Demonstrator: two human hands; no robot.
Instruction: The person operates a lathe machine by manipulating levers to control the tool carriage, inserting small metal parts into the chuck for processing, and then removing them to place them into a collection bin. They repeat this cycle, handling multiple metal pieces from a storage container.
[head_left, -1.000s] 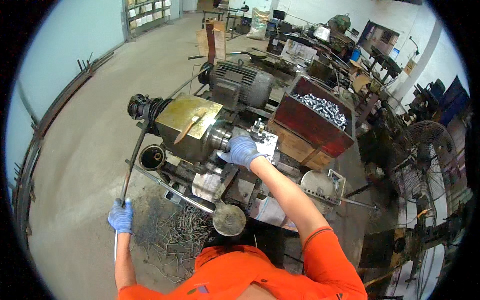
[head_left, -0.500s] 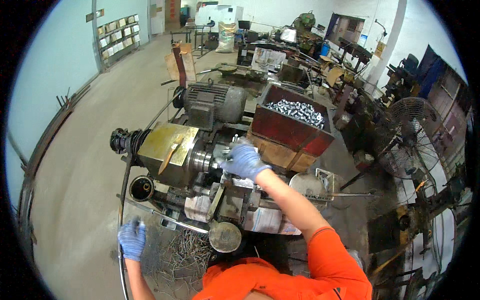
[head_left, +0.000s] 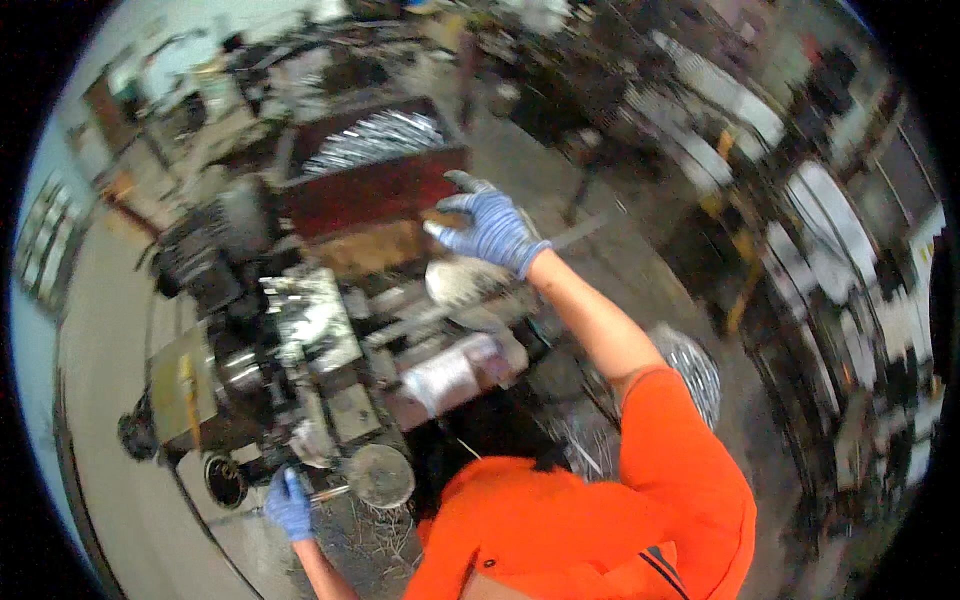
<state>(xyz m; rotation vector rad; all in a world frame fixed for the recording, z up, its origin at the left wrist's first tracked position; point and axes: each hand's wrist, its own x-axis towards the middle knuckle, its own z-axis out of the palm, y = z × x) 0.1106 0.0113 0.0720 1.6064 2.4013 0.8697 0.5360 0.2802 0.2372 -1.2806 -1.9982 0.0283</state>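
Item: my left hand point(head_left: 289, 506), gloved, 7 o'clock, closed on a thin metal rod point(head_left: 325, 494) beside the lathe point(head_left: 270, 380). My right hand point(head_left: 490, 228), 12 o'clock, open, fingers spread, empty, near red bin point(head_left: 375, 180) of shiny parts. Risk, my guess: view blurred w/ head swing; glove could snag on machine.

Blurry workshop. Dark red bin point(head_left: 375, 185) of shiny metal parts at 11 o'clock from centre. Second heap of shiny parts point(head_left: 690, 365) at 4 o'clock. Round grey dish point(head_left: 380, 475) at 7 o'clock, metal shavings point(head_left: 375, 530) on the floor just below it. Grey concrete floor point(head_left: 100, 400) at 9 o'clock. Cluttered racks point(head_left: 860, 300) at 3 o'clock, too smeared to identify.
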